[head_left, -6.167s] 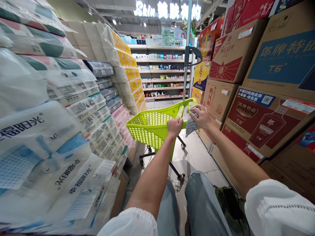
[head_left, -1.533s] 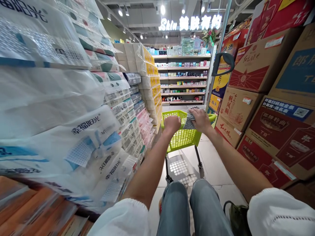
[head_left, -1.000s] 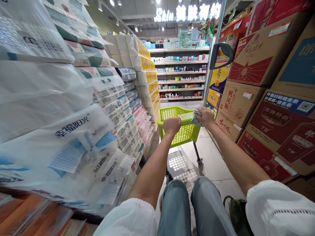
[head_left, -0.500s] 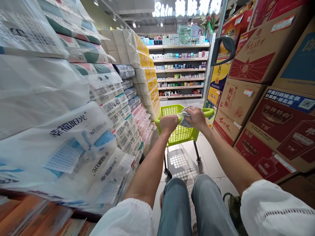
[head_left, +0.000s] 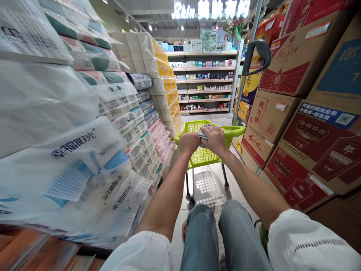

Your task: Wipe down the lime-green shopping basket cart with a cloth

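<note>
Gripping the cart point(head_left: 209, 157) at frame centre, we have our left hand point(head_left: 189, 142) closed on its rim, right hand point(head_left: 215, 138) clamped on a cloth point(head_left: 203, 132) there; tiled floor point(head_left: 210, 185) below, packs point(head_left: 73, 113) left, boxes point(head_left: 296, 124) right.

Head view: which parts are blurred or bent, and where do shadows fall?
Head view: the packs at lower left smear with blur; the boxes lean from lens distortion; the sign glares white; the cart casts a grid shadow on the floor.
</note>
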Demonstrator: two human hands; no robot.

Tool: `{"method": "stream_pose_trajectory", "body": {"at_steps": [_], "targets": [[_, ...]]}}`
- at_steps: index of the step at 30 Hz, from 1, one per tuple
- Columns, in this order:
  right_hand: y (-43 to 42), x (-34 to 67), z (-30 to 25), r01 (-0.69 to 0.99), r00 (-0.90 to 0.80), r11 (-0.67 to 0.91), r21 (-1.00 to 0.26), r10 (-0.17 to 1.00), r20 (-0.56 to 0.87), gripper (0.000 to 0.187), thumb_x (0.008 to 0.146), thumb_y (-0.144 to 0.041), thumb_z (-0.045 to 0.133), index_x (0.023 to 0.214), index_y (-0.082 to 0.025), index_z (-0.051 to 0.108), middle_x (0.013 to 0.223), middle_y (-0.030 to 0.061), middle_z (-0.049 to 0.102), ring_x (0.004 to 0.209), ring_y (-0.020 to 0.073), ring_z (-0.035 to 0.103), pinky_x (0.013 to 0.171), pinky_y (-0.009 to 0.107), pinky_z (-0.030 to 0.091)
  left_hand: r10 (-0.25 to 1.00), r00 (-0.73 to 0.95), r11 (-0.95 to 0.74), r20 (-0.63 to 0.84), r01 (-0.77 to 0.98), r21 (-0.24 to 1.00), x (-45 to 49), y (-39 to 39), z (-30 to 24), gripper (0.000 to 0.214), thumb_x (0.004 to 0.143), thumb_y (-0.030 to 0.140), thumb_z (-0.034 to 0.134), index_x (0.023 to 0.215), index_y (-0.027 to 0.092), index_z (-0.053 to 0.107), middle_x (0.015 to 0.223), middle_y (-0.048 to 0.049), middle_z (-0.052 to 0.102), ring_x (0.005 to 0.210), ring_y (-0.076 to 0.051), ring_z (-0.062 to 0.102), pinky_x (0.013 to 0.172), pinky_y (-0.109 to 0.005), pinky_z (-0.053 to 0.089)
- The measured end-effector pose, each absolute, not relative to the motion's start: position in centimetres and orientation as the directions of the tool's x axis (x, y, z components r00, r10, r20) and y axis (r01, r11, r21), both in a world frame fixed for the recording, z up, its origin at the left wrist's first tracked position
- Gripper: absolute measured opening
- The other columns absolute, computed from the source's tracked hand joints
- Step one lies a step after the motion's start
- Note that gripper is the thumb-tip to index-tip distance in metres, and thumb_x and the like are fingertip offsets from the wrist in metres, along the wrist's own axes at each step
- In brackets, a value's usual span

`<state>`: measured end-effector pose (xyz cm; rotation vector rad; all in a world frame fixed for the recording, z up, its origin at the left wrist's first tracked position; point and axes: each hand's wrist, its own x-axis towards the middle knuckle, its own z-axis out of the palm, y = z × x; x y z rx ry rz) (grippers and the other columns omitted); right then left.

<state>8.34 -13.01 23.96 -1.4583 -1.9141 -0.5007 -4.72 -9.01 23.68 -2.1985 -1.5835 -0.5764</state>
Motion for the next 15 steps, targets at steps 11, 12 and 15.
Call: {"method": "stream_pose_trajectory", "body": {"at_steps": [11, 12, 15], "targets": [[-12.5, 15.5, 23.0, 0.97, 0.073, 0.13, -0.205, 0.651, 0.756, 0.034, 0.089, -0.041, 0.048, 0.112, -0.022, 0.065, 0.117, 0.0076, 0.065, 0.103, 0.0272, 0.051, 0.095, 0.046, 0.028, 0.786, 0.237, -0.282, 0.572, 0.959, -0.011, -5.1, -9.3, 23.8, 0.068, 0.097, 0.039, 0.014, 0.076, 0.012, 0.073, 0.073, -0.0127, 0.069, 0.069, -0.021, 0.064, 0.06, -0.029, 0.034], [-12.6, 15.2, 22.9, 0.971, 0.071, 0.13, -0.202, 0.648, 0.758, 0.035, 0.088, -0.041, 0.049, 0.112, -0.021, 0.065, 0.117, 0.008, 0.065, 0.103, 0.0277, 0.05, 0.094, 0.045, 0.03, 0.788, 0.23, -0.275, 0.571, 0.961, -0.008, -4.9, -9.4, 23.8, 0.068, 0.097, 0.039, 0.014, 0.076, 0.011, 0.073, 0.073, -0.0131, 0.069, 0.07, -0.021, 0.064, 0.06, -0.029, 0.034], [-13.0, 12.6, 22.9, 0.967, -0.023, 0.208, -0.147, 0.646, 0.763, 0.039, 0.087, -0.043, 0.05, 0.117, -0.021, 0.064, 0.12, 0.008, 0.063, 0.104, 0.0283, 0.049, 0.092, 0.043, 0.033, 0.784, 0.227, -0.268, 0.577, 0.963, -0.014, -4.5, -9.4, 23.6, 0.066, 0.096, 0.037, 0.015, 0.078, 0.011, 0.072, 0.075, -0.0136, 0.07, 0.071, -0.023, 0.065, 0.061, -0.03, 0.035]]}}
